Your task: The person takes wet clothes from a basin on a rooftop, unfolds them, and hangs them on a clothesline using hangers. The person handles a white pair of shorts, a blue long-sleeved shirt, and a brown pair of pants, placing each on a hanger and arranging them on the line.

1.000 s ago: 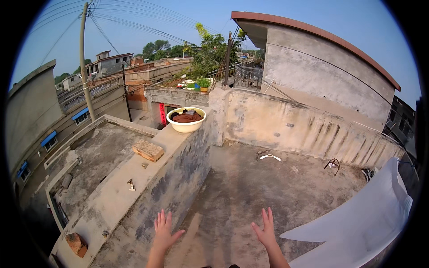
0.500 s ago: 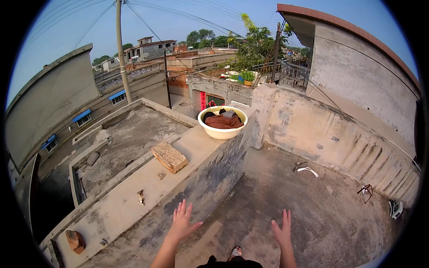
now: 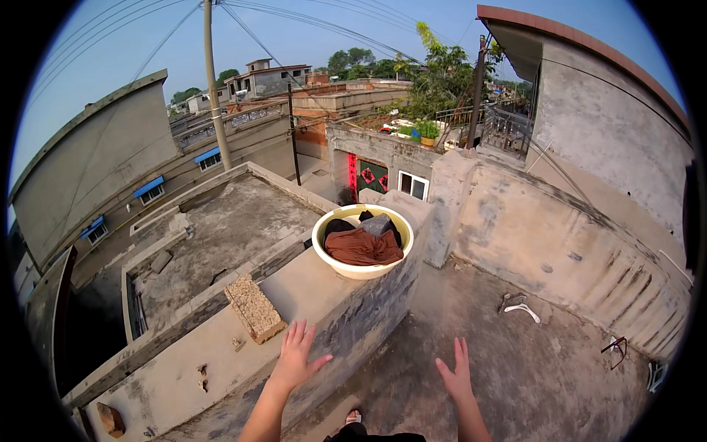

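A pale yellow basin with a white rim stands on top of the low concrete wall ahead of me. Heaped inside it are a brown cloth and some black and grey cloth. My left hand, empty with fingers spread, hovers at the near edge of the wall top, close to a rough brick. Over the floor on the other side, my right hand is held out with its thumb apart and nothing in it. Neither hand touches the basin.
A broken brick piece and small debris lie on the wall top at the left. White plastic pieces and a dark reddish frame sit on the concrete floor to the right. Beyond the wall lies a lower roof.
The basin and brick now appear nearer and lower in view as I have moved toward the wall. Both hands remain stretched forward with nothing in them.
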Motion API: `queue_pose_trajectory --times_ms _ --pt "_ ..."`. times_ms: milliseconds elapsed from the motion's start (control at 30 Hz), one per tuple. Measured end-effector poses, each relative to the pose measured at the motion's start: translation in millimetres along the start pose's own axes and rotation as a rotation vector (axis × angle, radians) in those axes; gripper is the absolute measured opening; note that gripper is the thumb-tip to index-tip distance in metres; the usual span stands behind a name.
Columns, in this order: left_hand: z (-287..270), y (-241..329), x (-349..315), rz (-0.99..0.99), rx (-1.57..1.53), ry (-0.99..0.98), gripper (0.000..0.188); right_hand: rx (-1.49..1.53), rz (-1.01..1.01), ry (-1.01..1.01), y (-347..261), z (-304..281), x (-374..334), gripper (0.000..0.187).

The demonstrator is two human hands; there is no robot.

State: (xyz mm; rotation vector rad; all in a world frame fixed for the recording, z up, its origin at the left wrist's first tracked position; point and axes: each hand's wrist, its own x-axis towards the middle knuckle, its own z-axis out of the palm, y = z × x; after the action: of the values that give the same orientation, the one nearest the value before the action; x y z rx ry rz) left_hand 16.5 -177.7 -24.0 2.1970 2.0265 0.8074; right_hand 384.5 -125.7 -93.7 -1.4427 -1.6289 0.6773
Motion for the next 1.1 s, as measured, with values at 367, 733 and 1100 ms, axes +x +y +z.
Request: queue_pose_trajectory --times_ms 367,733,1100 --pt "34 -53 244 0.285 0.061 -0.002 0.086 -0.005 0.122 0.138 23 11 80 0.078" --pt "43 -81 326 0.382 0.016 -0.361 0.078 -0.042 0.254 0.129 46 43 107 0.072" --pt "55 -61 343 0.589 0.135 -0.072 0.039 0.01 0.238 -0.052 15 62 112 0.066"
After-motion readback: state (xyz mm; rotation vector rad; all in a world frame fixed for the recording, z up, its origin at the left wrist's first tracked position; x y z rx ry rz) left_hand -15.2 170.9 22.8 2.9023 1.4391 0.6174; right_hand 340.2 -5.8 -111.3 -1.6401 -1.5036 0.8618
